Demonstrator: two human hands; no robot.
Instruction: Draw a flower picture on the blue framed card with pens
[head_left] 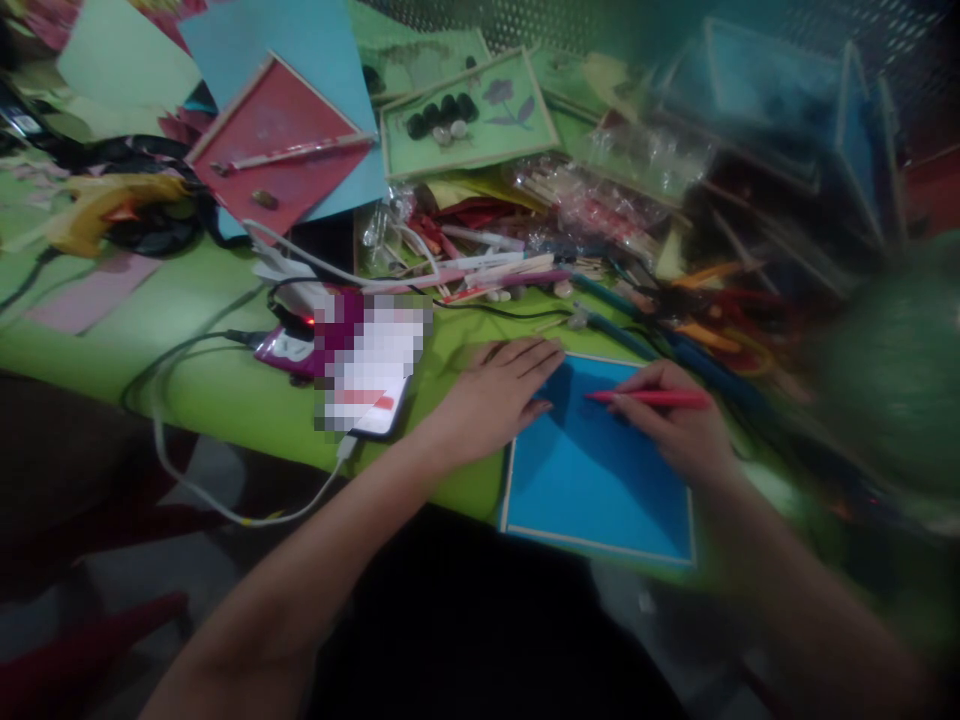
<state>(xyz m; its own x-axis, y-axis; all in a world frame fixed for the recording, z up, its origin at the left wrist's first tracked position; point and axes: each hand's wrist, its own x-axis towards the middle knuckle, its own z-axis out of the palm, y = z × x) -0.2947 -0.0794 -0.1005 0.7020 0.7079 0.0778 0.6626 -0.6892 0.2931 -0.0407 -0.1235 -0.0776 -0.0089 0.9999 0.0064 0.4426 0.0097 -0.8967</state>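
Hand on my right [686, 425] is clamped on a red pen [667, 399] over the blue panel [600, 490]; the pen should be light and slick — best pinched near its tip. My left hand [491, 395] rests flat, unclamped, at the panel's upper-left corner. The panel looks stiff — I'd grip its pale edging [600, 545]. Left of it: a phone [373, 385].

Left of the middle, a phone [379, 385] with a white cable [247, 520] plugged in lies beside a purple power strip [281, 350]. Pink paper [90, 290] lies farther left. Far back, a framed red board [296, 110] overlaps a light-blue sheet [277, 40], beside a framed green board [435, 158] bearing dark stones [448, 106].
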